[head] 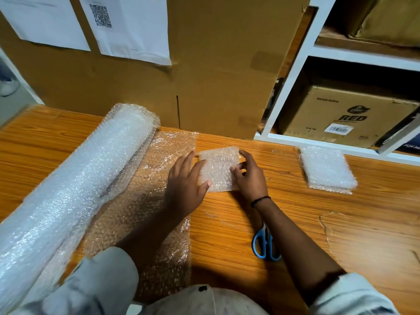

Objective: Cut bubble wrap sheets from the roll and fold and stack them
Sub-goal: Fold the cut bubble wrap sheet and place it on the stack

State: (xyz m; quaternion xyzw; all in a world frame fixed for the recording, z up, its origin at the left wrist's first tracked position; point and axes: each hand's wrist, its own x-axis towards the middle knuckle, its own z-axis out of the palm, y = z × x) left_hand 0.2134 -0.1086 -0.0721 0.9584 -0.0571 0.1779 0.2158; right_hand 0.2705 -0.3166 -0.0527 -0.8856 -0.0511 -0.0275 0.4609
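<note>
As the left hand [185,178] presses flat on the folded sheet [218,165], the right hand [248,176] pinches it.

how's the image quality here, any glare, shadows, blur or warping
Head view: wide-angle warping leans the white shelf; a bright sheen washes out the bubble wrap roll; a dark shadow falls across the unrolled sheet; the left edge blurs, while the folded piece is sharp.
</note>
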